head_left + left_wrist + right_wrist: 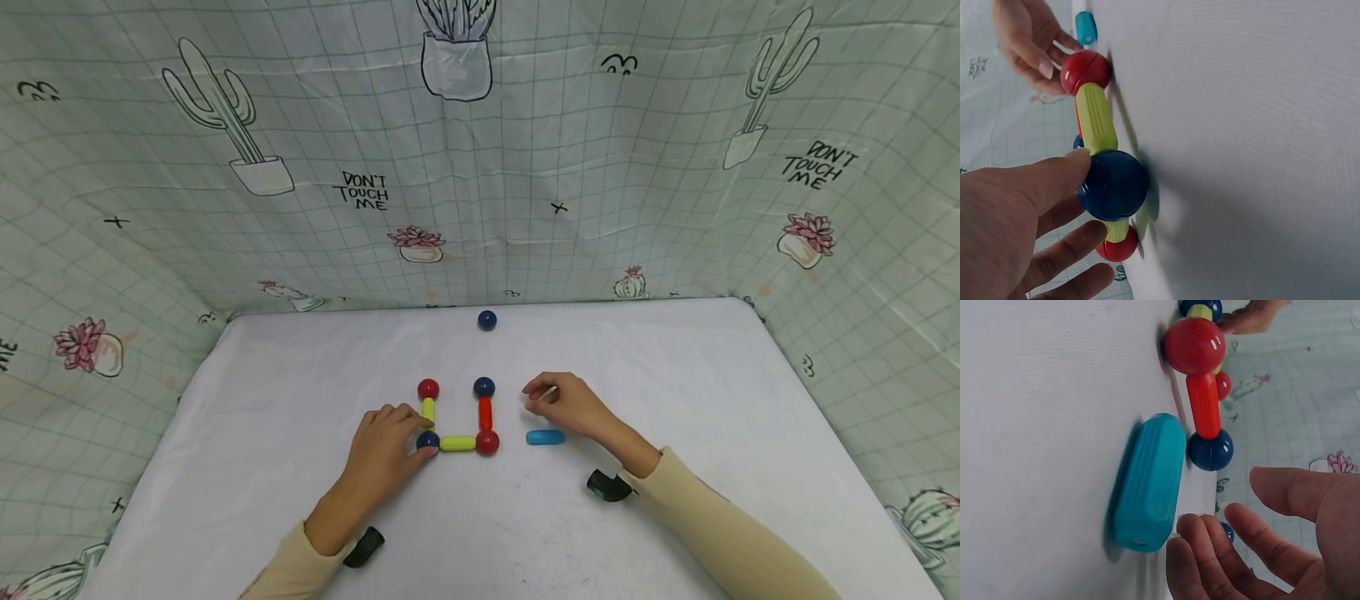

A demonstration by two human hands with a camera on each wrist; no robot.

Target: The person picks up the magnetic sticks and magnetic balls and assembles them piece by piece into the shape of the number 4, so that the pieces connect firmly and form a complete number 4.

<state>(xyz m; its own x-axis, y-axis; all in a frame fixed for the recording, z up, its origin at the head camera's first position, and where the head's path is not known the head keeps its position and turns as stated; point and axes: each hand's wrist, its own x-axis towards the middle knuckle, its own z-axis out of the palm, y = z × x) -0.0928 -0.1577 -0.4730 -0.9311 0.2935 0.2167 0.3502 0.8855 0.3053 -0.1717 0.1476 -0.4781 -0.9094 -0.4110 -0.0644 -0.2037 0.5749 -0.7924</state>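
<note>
A U-shaped chain of balls and rods lies on the white table. My left hand (pixel 378 450) pinches its dark blue corner ball (pixel 1116 187) between thumb and fingers. From that ball a lime rod (pixel 428 408) leads back to a red ball (pixel 428 389). Another lime rod (pixel 457 444) runs right to a second red ball (pixel 487 442). A red rod (pixel 485 413) joins this one to a dark blue ball (pixel 484 387). Right of the chain, my right hand (pixel 573 404) hovers with loosely bent fingers, holding nothing. Close to its fingertips lies a light blue rod (pixel 1150 484).
A single dark blue ball (pixel 487 320) rests near the far edge of the table (pixel 637 350). Behind and at the sides hangs a gridded cloth (pixel 510 150) printed with cacti. Each wrist wears a small black camera (pixel 608 486).
</note>
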